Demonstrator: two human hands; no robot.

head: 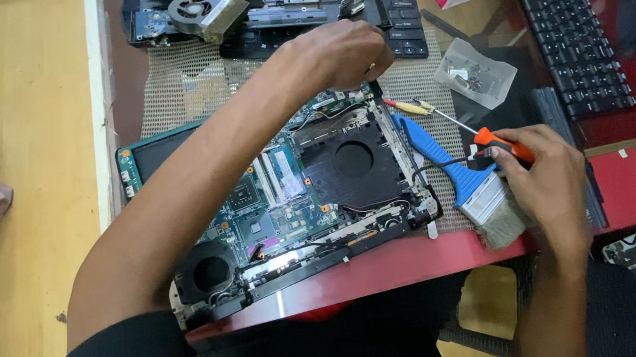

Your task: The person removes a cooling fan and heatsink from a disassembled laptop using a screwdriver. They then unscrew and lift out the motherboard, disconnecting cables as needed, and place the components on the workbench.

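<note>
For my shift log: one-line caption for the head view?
Left hand at opened laptop far edge; right hand grips orange-handled screwdriver beside blue brush.

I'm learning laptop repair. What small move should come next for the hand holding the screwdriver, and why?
Probably bring the screwdriver in the right hand across to the opened laptop: its tip points away from the board, while the left hand is already pinching something at the far edge.

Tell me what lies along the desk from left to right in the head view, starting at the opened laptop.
Opened laptop → blue-handled brush → right hand on an orange-handled screwdriver → black keyboard farther back on the right.
</note>
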